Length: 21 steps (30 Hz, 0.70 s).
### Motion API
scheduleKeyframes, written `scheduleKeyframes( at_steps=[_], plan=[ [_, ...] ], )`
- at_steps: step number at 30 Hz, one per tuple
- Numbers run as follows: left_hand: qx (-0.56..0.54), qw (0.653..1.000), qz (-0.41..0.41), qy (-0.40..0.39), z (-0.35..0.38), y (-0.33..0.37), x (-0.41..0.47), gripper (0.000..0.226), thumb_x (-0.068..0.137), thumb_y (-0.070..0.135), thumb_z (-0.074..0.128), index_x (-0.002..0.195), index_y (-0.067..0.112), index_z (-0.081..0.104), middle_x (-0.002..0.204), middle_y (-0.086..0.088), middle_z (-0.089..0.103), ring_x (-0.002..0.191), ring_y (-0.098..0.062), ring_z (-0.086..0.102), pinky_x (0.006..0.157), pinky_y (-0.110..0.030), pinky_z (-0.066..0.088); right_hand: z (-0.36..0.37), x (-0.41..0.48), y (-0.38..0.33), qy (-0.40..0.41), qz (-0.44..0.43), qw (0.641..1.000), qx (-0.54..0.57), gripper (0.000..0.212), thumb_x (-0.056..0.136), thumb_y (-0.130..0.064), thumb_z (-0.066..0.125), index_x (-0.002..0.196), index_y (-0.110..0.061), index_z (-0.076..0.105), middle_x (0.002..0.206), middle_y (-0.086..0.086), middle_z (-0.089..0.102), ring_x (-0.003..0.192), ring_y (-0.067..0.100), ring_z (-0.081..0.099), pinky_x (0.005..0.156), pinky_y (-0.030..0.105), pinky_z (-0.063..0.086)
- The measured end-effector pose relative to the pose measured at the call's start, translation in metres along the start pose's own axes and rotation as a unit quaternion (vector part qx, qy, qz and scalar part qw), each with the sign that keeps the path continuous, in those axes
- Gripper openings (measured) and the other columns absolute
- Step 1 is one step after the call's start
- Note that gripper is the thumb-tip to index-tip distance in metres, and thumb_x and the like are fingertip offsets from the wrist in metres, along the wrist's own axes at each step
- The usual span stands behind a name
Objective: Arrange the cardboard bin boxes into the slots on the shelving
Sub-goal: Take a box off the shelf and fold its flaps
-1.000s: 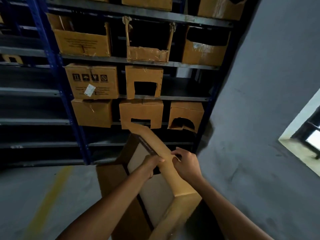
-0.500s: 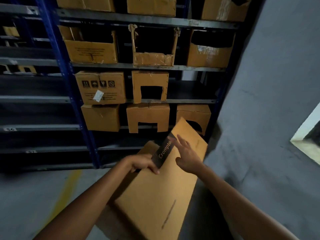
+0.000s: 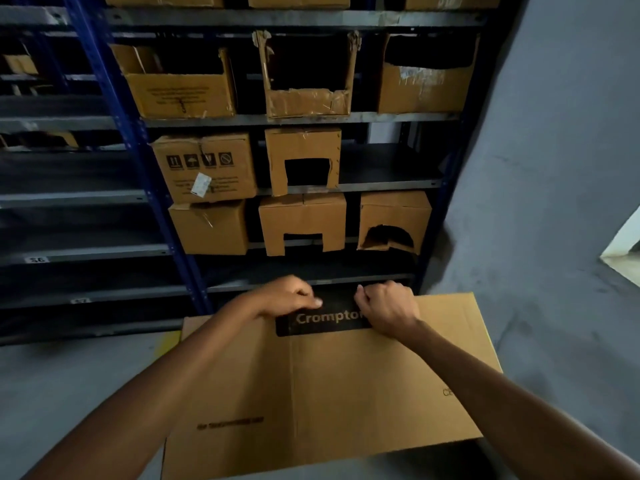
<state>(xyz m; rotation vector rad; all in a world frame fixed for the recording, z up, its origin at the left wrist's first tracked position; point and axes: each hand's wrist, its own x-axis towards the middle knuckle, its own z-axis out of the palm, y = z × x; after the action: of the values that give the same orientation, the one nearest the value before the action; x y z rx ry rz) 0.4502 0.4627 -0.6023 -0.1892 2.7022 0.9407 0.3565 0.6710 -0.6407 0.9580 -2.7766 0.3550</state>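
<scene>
A large brown cardboard box (image 3: 332, 386) with a black "Crompton" label lies broad side up in front of the shelving, low in the head view. My left hand (image 3: 287, 297) grips its far edge left of the label, fingers curled over. My right hand (image 3: 386, 306) grips the same edge just right of the label. Beyond the box, the lowest shelf slot (image 3: 311, 268) of the blue-framed rack (image 3: 145, 188) is dark and open. Several cardboard bin boxes fill the shelves above, among them one with a square cut-out (image 3: 303, 221) and one with a torn arched hole (image 3: 394, 220).
A grey wall (image 3: 540, 168) stands close on the right of the rack. The slot right of the upper cut-out box (image 3: 388, 168) holds nothing. Grey concrete floor with a yellow line (image 3: 166, 341) lies at left. More dark shelving runs off to the left.
The box has swung from tilted and angled to lying square with its broad labelled face up. Both hands moved to its far edge and now grip it either side of the label.
</scene>
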Motion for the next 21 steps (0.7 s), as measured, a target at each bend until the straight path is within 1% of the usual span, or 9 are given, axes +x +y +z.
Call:
scheduleKeyframes(
  at_steps=[2,4,6,12,14,16,18,20,21],
  plan=[
    [0.012,0.995,-0.005,0.1,0.037,0.024,0.017,0.036,0.102,0.037,0.04,0.078,0.024,0.064,0.089,-0.006,0.066,0.087,-0.024,0.063,0.073,-0.038,0.045,0.005,-0.004,-0.012,-0.006,-0.014,0.999,-0.031,0.043,0.102,-0.041,0.034,0.082,-0.022,0.066,0.083,0.002,0.069,0.075,0.022,0.066,0.065,0.033,0.048],
    [0.062,0.969,-0.035,0.238,0.072,0.037,0.023,0.046,0.105,0.041,0.031,0.081,0.018,0.065,0.09,-0.01,0.067,0.088,-0.03,0.063,0.07,-0.037,0.044,0.007,-0.005,-0.031,-0.039,-0.046,0.995,-0.075,0.027,0.1,-0.028,0.041,0.103,-0.02,0.067,0.098,0.006,0.069,0.089,0.026,0.067,0.074,0.038,0.051],
    [0.087,0.945,-0.052,0.31,0.088,0.038,0.02,0.058,0.105,0.05,0.022,0.079,0.018,0.064,0.079,-0.005,0.065,0.079,-0.025,0.065,0.064,-0.033,0.043,0.008,-0.006,-0.042,-0.071,-0.046,0.992,-0.09,0.026,0.099,-0.023,0.042,0.107,-0.017,0.065,0.1,0.007,0.068,0.089,0.025,0.066,0.075,0.038,0.052],
    [0.051,0.948,-0.044,0.312,0.077,-0.009,0.046,0.067,0.096,0.064,0.022,0.054,0.018,0.046,0.052,0.001,0.046,0.049,-0.018,0.05,0.048,-0.031,0.037,-0.027,-0.001,0.0,-0.028,0.042,0.996,-0.07,0.037,0.101,-0.045,0.036,0.092,-0.02,0.063,0.088,0.003,0.066,0.083,0.025,0.064,0.065,0.034,0.041],
    [0.003,0.947,-0.037,0.32,0.064,-0.031,0.056,0.064,0.095,0.062,0.029,0.049,0.019,0.038,0.048,0.0,0.039,0.045,-0.019,0.044,0.048,-0.03,0.028,-0.047,0.001,0.02,-0.003,0.043,0.998,-0.05,0.041,0.097,-0.054,0.04,0.081,-0.021,0.059,0.08,0.0,0.064,0.079,0.023,0.063,0.064,0.033,0.045],
    [-0.054,0.944,-0.029,0.325,0.05,-0.047,0.061,0.061,0.097,0.057,0.036,0.048,0.02,0.036,0.047,0.0,0.036,0.044,-0.019,0.039,0.05,-0.03,0.024,-0.066,0.002,0.037,-0.04,0.074,0.996,0.025,0.049,0.092,-0.064,0.045,0.081,-0.019,0.063,0.079,-0.001,0.063,0.075,0.017,0.061,0.065,0.031,0.05],
    [-0.107,0.935,-0.033,0.336,0.04,-0.057,0.067,0.06,0.099,0.05,0.042,0.049,0.018,0.039,0.048,-0.002,0.037,0.046,-0.019,0.038,0.052,-0.031,0.024,-0.075,0.003,0.05,-0.167,0.119,0.958,0.203,0.053,0.088,-0.066,0.051,0.093,-0.017,0.069,0.089,0.003,0.067,0.079,0.016,0.066,0.066,0.031,0.055],
    [-0.135,0.927,-0.041,0.346,0.031,-0.061,0.071,0.059,0.101,0.045,0.045,0.05,0.015,0.04,0.05,-0.005,0.038,0.048,-0.02,0.039,0.053,-0.031,0.024,-0.073,-0.005,0.048,-0.28,0.155,0.868,0.38,0.055,0.086,-0.063,0.059,0.112,-0.015,0.066,0.107,0.008,0.068,0.095,0.024,0.068,0.08,0.04,0.059],
    [-0.135,0.927,-0.04,0.347,0.027,-0.061,0.073,0.059,0.101,0.044,0.046,0.051,0.014,0.04,0.051,-0.006,0.038,0.049,-0.021,0.04,0.053,-0.031,0.024,-0.066,-0.009,0.045,-0.29,0.149,0.841,0.431,0.053,0.086,-0.057,0.062,0.116,-0.013,0.064,0.111,0.009,0.069,0.1,0.026,0.067,0.089,0.045,0.056]
  ],
)
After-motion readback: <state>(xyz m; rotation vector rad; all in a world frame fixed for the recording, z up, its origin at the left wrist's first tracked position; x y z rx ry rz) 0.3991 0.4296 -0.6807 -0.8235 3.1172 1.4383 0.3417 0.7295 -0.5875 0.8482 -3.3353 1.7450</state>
